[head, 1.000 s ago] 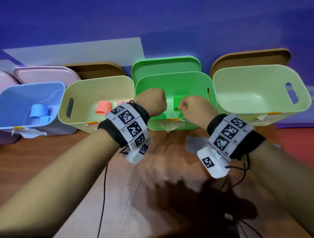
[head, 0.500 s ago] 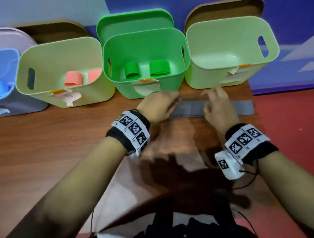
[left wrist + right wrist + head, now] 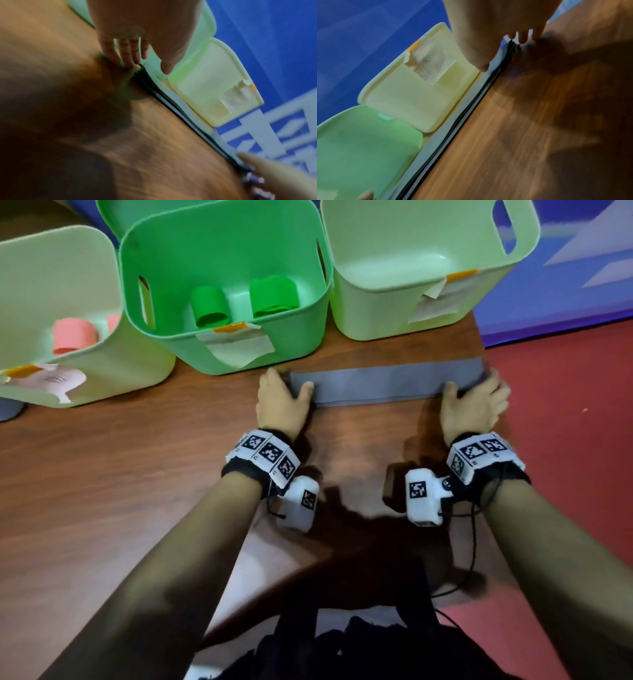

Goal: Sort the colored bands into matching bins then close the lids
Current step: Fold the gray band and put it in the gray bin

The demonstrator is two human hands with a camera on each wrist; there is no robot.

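A long grey band [image 3: 383, 383] lies flat on the wooden table in front of the bins. My left hand [image 3: 289, 380] is at its left end, thumb lying on top and straight fingers [image 3: 126, 56] touching the end edge. At the band's right end is my right hand [image 3: 472, 385], with its thumb on the band and its fingers [image 3: 523, 36] down at the end edge. The band [image 3: 471, 108] shows as stacked layers in both wrist views. Two green rolls [image 3: 209, 306] sit in the green bin [image 3: 308, 313].
An empty pale green bin [image 3: 376, 302] stands behind the band's right half. Another pale bin [image 3: 130, 371] at the left holds pink rolls [image 3: 73, 335]. All three bins are open. The table ends just right of my right hand, over the red floor [image 3: 565, 440].
Both hands came back from the green bin down to the table, then spread apart to the two ends of the grey band. The head view tilted downward.
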